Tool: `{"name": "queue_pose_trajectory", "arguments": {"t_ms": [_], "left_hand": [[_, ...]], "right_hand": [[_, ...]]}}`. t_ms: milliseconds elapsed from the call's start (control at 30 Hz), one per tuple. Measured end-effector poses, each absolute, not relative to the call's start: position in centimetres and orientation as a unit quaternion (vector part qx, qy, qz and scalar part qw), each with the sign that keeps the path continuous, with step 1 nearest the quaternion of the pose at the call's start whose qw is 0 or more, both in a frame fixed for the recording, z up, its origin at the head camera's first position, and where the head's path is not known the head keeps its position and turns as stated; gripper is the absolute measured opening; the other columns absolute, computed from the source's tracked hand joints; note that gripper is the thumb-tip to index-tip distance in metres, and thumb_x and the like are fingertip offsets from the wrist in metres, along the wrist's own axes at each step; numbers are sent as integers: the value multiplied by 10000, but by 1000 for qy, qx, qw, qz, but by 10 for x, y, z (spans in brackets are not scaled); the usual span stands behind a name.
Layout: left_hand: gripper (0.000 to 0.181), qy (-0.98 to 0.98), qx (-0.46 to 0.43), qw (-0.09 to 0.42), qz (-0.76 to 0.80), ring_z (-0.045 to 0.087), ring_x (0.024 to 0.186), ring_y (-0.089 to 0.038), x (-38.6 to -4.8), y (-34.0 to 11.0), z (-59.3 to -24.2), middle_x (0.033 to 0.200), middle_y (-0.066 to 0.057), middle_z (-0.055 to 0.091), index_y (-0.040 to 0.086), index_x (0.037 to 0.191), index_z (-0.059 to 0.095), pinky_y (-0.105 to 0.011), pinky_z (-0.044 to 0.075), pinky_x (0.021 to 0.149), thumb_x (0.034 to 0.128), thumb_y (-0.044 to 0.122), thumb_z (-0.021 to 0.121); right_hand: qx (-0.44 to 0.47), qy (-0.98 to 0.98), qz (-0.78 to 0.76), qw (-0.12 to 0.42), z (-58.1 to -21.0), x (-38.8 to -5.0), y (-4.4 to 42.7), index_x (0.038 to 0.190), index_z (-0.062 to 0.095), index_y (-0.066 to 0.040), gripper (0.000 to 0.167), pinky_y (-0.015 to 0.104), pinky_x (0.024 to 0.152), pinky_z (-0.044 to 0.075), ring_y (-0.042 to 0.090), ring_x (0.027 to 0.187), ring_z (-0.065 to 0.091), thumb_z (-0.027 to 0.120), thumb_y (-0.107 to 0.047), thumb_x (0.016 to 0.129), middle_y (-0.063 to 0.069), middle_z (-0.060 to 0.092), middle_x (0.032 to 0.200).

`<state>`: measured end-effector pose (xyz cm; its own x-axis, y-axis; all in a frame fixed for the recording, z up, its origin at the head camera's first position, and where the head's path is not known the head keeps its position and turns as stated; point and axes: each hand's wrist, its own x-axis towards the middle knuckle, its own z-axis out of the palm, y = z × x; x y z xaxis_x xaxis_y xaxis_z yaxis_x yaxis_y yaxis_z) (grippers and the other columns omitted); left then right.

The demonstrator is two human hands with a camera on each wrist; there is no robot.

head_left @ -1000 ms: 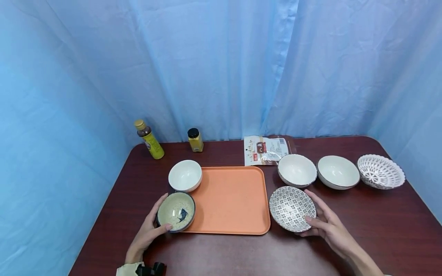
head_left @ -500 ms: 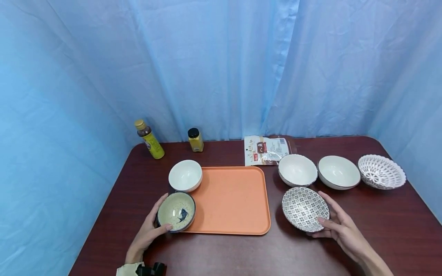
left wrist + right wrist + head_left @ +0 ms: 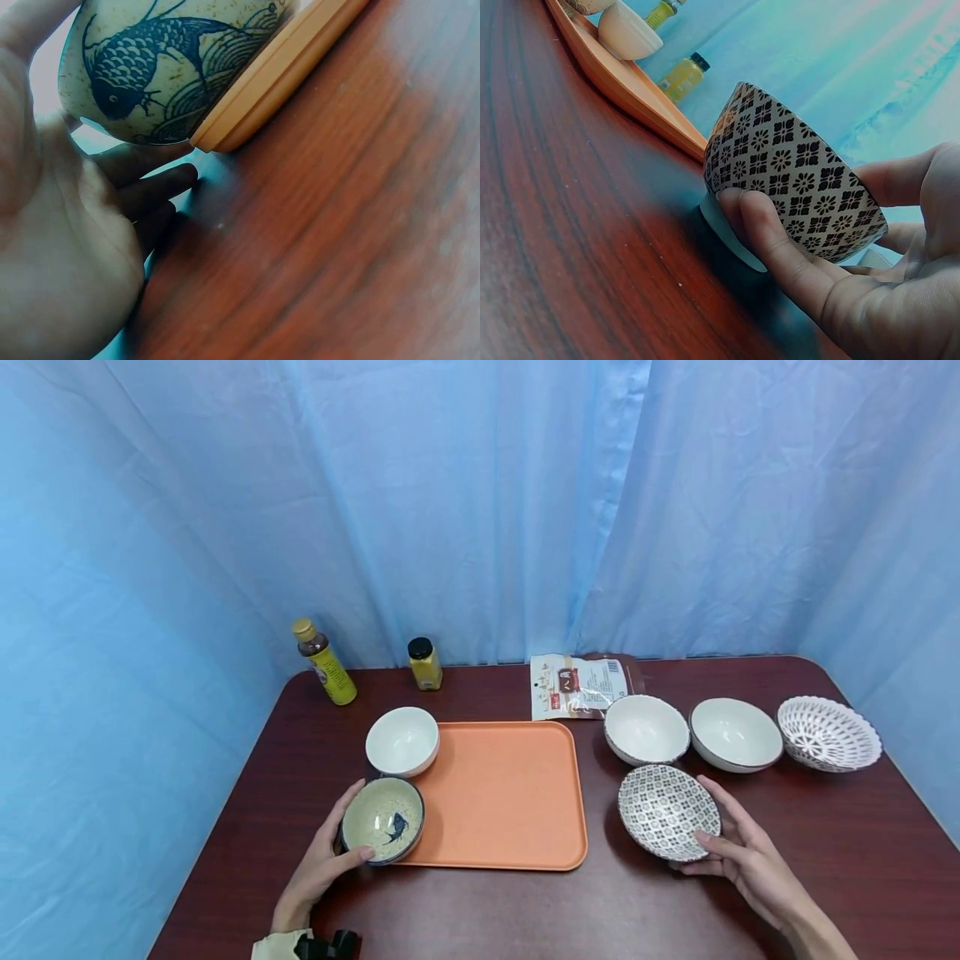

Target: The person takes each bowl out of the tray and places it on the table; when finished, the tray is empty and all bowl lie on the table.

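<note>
My left hand [image 3: 324, 864] holds a beige-green bowl [image 3: 381, 817] with a blue fish inside, thumb at the rim and fingers round its far side. That bowl stands over the front left corner of an orange tray [image 3: 510, 793]; its outer wall in the left wrist view also carries a dark fish [image 3: 142, 64]. To the right of the tray, my right hand [image 3: 753, 868] grips a black-and-white patterned bowl [image 3: 667, 810] by its side. In the right wrist view this patterned bowl [image 3: 780, 172] is tilted, its foot close to the table; contact is unclear.
A white bowl [image 3: 402, 742] sits at the tray's back left corner. Two white bowls [image 3: 647, 727] and an openwork white basket [image 3: 827, 733] line the back right. A yellow-labelled bottle [image 3: 330, 668], a black-lidded jar [image 3: 425, 668] and a food pouch [image 3: 577, 687] lie near the curtain.
My right hand has moved the patterned bowl to the right, away from the tray's edge, slowing over the last half second. The left hand and its bowl have stayed in place.
</note>
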<state>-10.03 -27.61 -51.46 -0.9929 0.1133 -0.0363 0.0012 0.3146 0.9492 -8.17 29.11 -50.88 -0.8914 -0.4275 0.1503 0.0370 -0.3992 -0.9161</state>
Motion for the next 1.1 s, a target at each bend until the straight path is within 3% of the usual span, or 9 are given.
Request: {"name": "queue_pose_trajectory", "arguments": {"t_ms": [167,400,667,833,1100], "left_hand": [[887,807,39,47,588,394,1266,134,-100,-277,-514,1614,-118,319,138,1599,258,-113,354,993,845,73,723],[886,807,38,47,587,373,1277,149,-99,-278,-514,1623,-116,308,175,1600,262,-102,338,996,852,83,728],[899,807,40,46,588,339,1297,169,-100,-278,-515,1642,-121,289,154,1601,256,-77,300,1004,845,92,738],[907,809,44,42,584,335,1302,164,-101,-277,-516,1643,-124,288,198,1598,270,-77,301,1010,834,99,747],[913,812,43,40,581,339,1298,158,-100,-278,-518,1642,-125,293,171,1599,265,-84,310,1012,829,104,751]], "right_hand": [[-178,535,-813,147,-510,-82,291,1617,98,-281,737,457,798,595,215,1110,694,271,122,1025,-138,452,1500],[-149,583,-779,174,-509,-81,294,1613,-9,-347,728,477,789,593,360,992,732,278,31,1062,-194,453,1429],[-105,625,-756,164,-505,-79,304,1608,13,-367,693,490,743,593,234,958,746,302,-27,1079,-135,578,1284],[-131,598,-779,139,-501,-76,319,1606,53,-352,701,453,730,600,223,975,748,261,39,1064,-219,581,1363],[-160,583,-789,112,-478,-72,338,1613,41,-304,723,433,744,599,271,1026,741,214,103,1041,-128,576,1443]]}}
